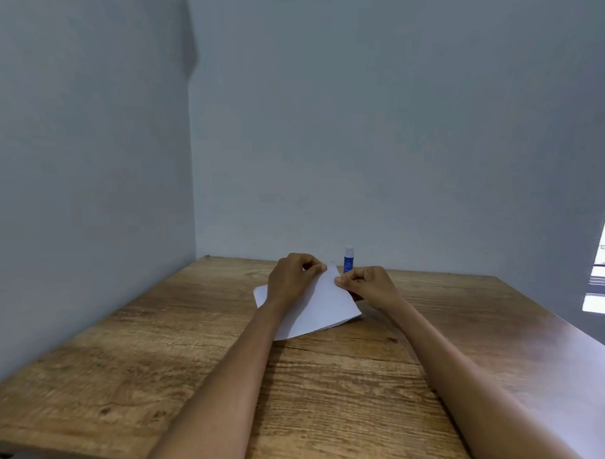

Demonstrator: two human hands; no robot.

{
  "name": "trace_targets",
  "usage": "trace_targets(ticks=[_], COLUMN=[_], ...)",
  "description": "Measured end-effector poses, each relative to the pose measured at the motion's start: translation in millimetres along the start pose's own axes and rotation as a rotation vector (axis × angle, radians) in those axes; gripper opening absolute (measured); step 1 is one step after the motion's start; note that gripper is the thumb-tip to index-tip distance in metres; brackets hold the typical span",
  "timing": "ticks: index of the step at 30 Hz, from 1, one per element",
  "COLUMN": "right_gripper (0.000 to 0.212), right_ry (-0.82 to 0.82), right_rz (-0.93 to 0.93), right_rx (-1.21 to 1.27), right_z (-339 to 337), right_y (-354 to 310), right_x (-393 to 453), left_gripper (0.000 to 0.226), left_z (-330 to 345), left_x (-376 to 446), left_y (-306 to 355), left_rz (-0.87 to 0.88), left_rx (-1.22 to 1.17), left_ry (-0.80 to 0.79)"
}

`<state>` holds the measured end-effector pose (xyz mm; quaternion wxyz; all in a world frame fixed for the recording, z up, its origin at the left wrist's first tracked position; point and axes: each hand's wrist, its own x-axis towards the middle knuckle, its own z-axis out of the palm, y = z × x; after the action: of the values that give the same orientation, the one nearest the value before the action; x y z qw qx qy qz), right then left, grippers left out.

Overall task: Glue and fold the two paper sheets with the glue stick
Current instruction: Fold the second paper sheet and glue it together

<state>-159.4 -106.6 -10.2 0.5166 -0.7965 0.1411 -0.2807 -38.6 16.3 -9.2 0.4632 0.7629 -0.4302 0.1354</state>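
Paper (pixel 317 307) lies folded near the table's (pixel 161 354) far edge. Left hand (pixel 290 276) and right hand (pixel 366 282) each pinch its raised far edge, fingers curled. Glue stick (pixel 348 260) stands upright just behind, at the far edge.

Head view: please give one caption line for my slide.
Both hands, left hand and right hand, pinch the folded white paper on the wooden table; glue stick stands behind.
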Motion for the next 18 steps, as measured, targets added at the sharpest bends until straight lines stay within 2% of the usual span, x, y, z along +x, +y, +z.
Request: trace_targets(ticks=[8,15,18], right_gripper=[0.014,0.010,0.012], right_ry=[-0.035,0.074,0.165], right_rz=[-0.022,-0.067,-0.064], right_rx=[0.055,0.024,0.041], right_z=[-0.4,-0.2,-2.2], right_y=[-3.3,-0.8,1.4], right_x=[-4.0,1.2,1.6], left_gripper=[0.022,0.020,0.020], left_z=[2.3,1.5,-3.8], left_x=[1.5,0.1,-1.0], left_y=[1.7,5.8,1.7], left_rz=[0.035,0.069,0.025], left_rx=[-0.032,-0.068,-0.028], left_ry=[-0.077,-0.109,-0.126])
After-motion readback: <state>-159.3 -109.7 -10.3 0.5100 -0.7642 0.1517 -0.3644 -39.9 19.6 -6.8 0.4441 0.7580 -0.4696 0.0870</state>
